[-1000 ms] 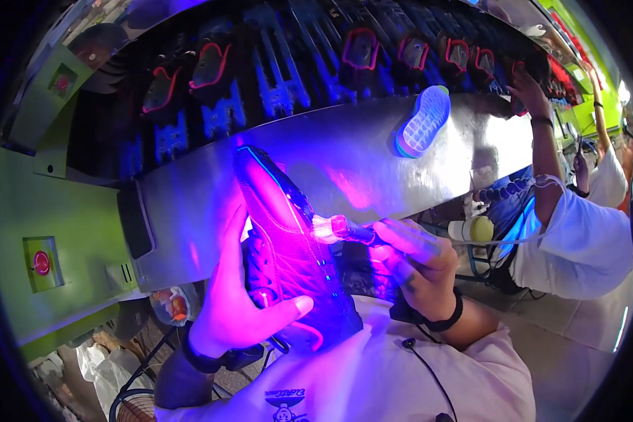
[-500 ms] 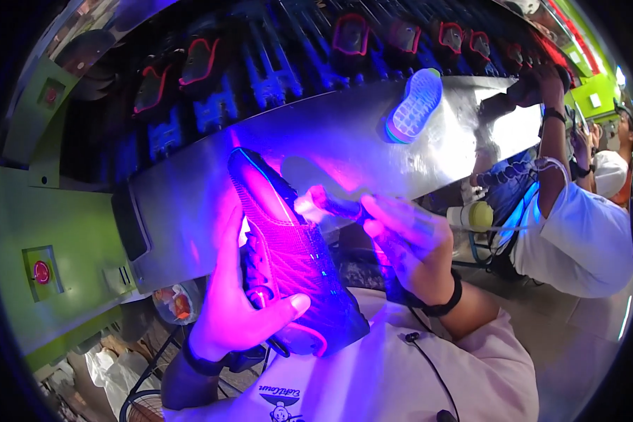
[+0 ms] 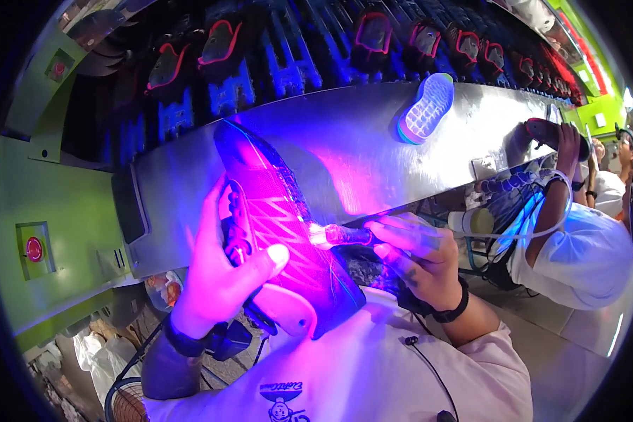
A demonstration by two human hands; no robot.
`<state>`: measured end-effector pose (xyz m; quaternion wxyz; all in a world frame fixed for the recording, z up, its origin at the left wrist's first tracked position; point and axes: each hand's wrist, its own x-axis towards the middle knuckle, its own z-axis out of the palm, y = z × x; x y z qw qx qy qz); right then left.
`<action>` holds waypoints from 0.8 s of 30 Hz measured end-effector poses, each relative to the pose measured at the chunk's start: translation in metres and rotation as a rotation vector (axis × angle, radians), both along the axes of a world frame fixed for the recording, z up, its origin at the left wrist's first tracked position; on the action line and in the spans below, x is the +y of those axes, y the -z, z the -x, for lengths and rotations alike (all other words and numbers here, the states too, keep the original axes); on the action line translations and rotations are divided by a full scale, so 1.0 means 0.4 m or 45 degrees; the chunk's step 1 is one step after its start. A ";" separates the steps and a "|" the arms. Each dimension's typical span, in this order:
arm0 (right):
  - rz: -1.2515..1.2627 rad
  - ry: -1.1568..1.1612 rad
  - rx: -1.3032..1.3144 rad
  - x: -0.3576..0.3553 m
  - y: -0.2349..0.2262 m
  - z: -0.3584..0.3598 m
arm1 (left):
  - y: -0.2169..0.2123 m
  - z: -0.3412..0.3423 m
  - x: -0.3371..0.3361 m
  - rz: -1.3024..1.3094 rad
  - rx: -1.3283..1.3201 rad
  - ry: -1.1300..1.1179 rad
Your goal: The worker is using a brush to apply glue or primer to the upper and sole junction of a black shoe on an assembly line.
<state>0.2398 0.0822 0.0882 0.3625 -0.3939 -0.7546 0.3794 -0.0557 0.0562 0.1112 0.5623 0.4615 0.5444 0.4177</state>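
Observation:
Under violet light, a dark shoe upper (image 3: 274,211) is tilted with its toe toward the metal bench. My left hand (image 3: 221,271) grips it from the left side, thumb pressed on its near part and fingers round the far side. My right hand (image 3: 422,257) pinches a brush (image 3: 348,235) with a dark handle. The pale brush tip touches the right edge of the shoe upper, about midway along. The tips of my right fingers are around the handle's end. On the bench lies a pale, ridged shoe sole (image 3: 429,109).
A metal bench (image 3: 373,155) runs across ahead. Beyond it, several dark shoe uppers with red edges (image 3: 221,42) stand on a blue-lit rack (image 3: 288,70). A green machine panel (image 3: 49,211) with a red button is at left. At right, a co-worker (image 3: 566,246) holds another shoe.
The brush has moved down along the shoe upper's right edge, from near the toe part to its middle. The shoe upper has turned slightly, and the view has shifted.

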 end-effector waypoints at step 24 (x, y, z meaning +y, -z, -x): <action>-0.078 -0.085 -0.158 0.016 -0.065 -0.088 | 0.022 0.003 0.027 0.236 -0.363 -0.380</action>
